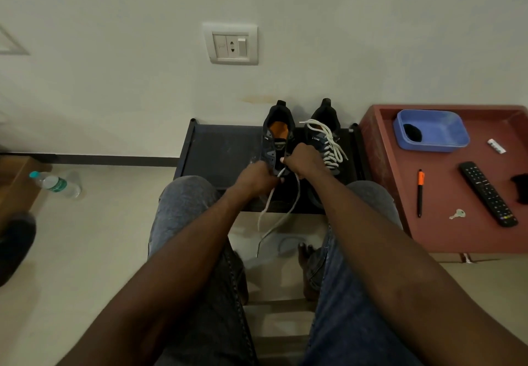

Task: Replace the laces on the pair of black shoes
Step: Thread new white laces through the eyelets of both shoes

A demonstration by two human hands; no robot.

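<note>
Now both the left hand [258, 177] and right hand [303, 159] pinch the white lace [270, 211] at the rack's [217, 151] front edge.

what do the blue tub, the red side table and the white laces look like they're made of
Blue tub: likely plastic, going by its even colour, soft sheen and rounded moulded rim.
Red side table: matt reddish-brown with a raised edge; moulded plastic or painted wood, I cannot tell which.
White laces: woven fabric cord, probably cotton or polyester; limp and dull.
</note>
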